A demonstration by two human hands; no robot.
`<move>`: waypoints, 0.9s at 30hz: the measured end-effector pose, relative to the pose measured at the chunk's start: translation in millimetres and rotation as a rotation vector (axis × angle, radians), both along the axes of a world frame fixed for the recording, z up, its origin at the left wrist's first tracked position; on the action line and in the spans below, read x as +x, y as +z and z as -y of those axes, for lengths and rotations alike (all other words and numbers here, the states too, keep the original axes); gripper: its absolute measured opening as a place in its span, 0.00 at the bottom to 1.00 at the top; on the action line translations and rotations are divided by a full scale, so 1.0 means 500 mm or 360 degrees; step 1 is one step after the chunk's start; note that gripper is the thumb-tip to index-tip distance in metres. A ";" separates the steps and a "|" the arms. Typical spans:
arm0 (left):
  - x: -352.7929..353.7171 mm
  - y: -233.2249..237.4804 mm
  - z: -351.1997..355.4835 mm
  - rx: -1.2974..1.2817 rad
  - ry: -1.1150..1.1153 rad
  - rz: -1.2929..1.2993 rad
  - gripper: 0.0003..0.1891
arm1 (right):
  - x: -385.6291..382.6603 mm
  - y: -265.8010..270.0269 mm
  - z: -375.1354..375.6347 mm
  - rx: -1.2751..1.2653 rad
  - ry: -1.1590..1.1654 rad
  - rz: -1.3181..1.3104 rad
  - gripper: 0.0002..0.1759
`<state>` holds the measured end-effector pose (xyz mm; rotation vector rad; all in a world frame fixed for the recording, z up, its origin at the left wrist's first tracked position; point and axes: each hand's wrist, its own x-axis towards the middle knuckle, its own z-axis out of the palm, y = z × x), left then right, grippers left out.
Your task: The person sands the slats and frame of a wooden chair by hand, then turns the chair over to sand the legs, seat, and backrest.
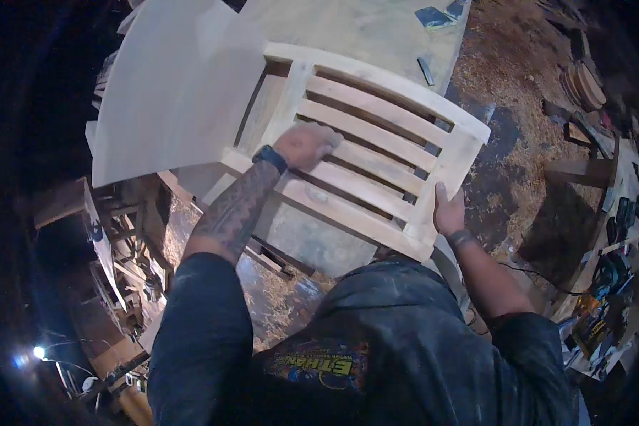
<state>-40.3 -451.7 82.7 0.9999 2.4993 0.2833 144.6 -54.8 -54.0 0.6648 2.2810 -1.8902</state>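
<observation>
Pale wood fills most of the view. At the far left a broad plain board [177,85] is seen tilted, its right edge lying over the left end of a slatted frame [387,117]. The frame is held in the middle of the scene, slanted, in front of the person's chest; what bears it from below cannot be told. The left hand [307,144] is laid on the slats near the frame's left side, with a dark watch [270,157] worn at the wrist. Its fingers [326,138] are drawn together and curled down onto a slat; whether anything is gripped cannot be told. Beyond the frame a dusty worktop [362,32] is seen. At the near right corner of the frame the right hand [449,213] is clamped on the side rail, thumb on top and fingers hidden beneath. Further right, sawdust [508,92] is spread over the floor, and a wooden block [582,170] stands in it.
</observation>
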 end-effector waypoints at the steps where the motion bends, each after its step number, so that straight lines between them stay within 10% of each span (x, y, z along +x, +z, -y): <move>1: -0.003 0.010 -0.011 0.0009 -0.0077 0.0012 0.20 | -0.008 0.004 0.003 0.0049 -0.0027 0.0001 0.34; 14: -0.026 -0.055 0.103 0.0095 -0.0050 -0.0500 0.23 | 0.001 0.007 0.001 0.0057 0.0014 0.0034 0.38; 16: -0.026 0.099 0.040 0.0303 0.1151 0.0226 0.26 | 0.005 0.006 -0.005 0.0084 -0.0009 0.0076 0.38; 19: -0.052 0.120 0.014 0.0350 0.0856 -0.0132 0.27 | 0.006 -0.013 -0.001 0.0026 -0.0029 0.0056 0.37; 23: -0.018 -0.113 -0.021 0.0072 0.0050 -0.0692 0.31 | 0.008 -0.007 0.002 0.0042 -0.0036 -0.0022 0.36; 27: -0.048 -0.001 -0.070 0.0134 -0.0186 0.0064 0.24 | 0.008 -0.024 0.000 0.0007 -0.0076 0.0034 0.33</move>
